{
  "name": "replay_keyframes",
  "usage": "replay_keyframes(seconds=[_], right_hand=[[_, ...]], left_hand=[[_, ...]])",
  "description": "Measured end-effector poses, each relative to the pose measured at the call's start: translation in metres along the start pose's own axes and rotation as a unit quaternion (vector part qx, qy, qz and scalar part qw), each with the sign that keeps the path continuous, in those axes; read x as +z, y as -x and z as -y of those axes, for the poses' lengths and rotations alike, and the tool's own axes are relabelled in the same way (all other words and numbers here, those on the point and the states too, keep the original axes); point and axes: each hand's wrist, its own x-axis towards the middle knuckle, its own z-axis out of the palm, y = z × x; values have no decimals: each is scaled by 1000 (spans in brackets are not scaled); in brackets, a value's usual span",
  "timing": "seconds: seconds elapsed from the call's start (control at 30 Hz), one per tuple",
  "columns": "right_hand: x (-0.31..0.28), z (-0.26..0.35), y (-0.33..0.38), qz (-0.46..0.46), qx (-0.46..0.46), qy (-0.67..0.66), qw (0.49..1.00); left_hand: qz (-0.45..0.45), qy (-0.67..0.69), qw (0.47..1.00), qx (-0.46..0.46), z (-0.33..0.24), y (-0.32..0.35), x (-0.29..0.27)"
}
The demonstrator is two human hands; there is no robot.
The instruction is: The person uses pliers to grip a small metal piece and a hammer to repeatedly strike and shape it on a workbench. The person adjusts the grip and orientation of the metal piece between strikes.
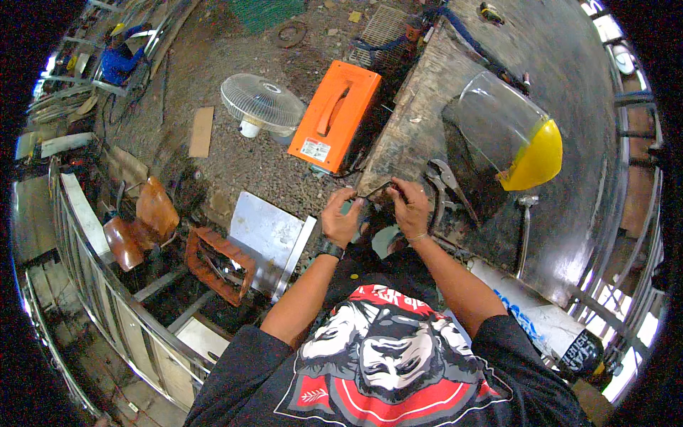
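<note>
The thin piece (376, 190) between the fingers (344, 193) is indistinct.

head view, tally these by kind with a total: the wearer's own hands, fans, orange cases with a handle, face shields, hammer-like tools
Wearer's own hands: 2 (left hand, right hand)
Fan: 1
Orange case with a handle: 1
Face shield: 1
Hammer-like tool: 1
Total: 6
</note>
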Motion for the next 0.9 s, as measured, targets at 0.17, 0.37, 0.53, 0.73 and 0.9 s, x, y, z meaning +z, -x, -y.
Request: replay_keyframes(seconds=[0.17,0.37,0.53,0.73,0.9], right_hand=[[9,-4,4,-37,-51,68,996],[8,-4,6,-3,-53,104,993],[5,-8,8,3,-62,102,993],[-9,-8,7,33,-86,83,992],[-17,-9,8,37,-91,85,992]], left_hand=[[3,5,1000,-9,1,-6,0],[-9,5,1000,3,-1,-3,4],[-20,-13,1000,-1,2,-1,12],[-20,-24,999,29,12,-2,14],[-15,-7,1000,19,11,0,13]])
